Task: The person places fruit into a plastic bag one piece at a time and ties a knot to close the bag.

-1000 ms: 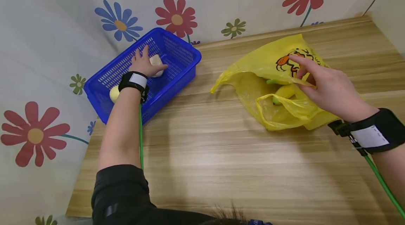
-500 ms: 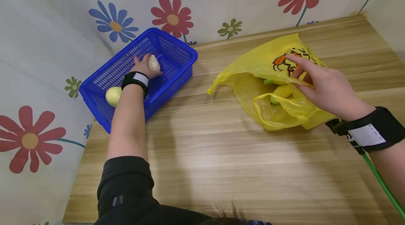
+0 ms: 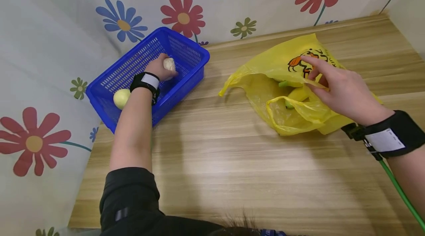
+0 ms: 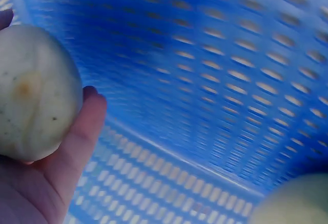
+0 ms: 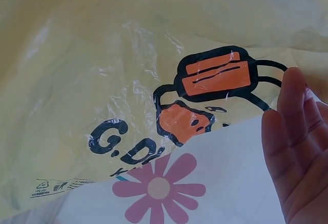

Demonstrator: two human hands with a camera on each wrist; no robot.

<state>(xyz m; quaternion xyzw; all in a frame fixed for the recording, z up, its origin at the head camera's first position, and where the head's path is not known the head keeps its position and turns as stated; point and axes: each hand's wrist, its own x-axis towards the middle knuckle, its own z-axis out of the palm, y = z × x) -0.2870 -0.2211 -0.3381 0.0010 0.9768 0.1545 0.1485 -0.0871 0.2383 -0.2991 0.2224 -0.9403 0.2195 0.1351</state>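
In the head view my left hand (image 3: 158, 69) is inside a blue plastic basket (image 3: 186, 100), its fingers around a pale, cream-coloured round fruit (image 3: 169, 64). The left wrist view shows this fruit (image 4: 36, 93) close up, with a brownish spot and small dark specks; its exact kind is unclear. At the right, my right hand (image 3: 345, 90) pinches the mouth edge of a yellow plastic bag (image 3: 265, 64) between thumb and fingers, the index finger stretched out. Inside the gaping bag lie a yellow fruit with a green tip (image 3: 297, 96) and a green piece (image 3: 283, 83).
A pale yellow round fruit (image 3: 121, 98) sits at the near left end of the basket. Basket and bag stand apart on a wood-grain table (image 3: 212, 162). A white cloth with printed flowers (image 3: 212, 7) hangs behind and at the left.
My left hand has gone from spread fingers over the cream-coloured fruit to gripping it, and has shifted slightly right within the basket. The right hand stays at the bag.
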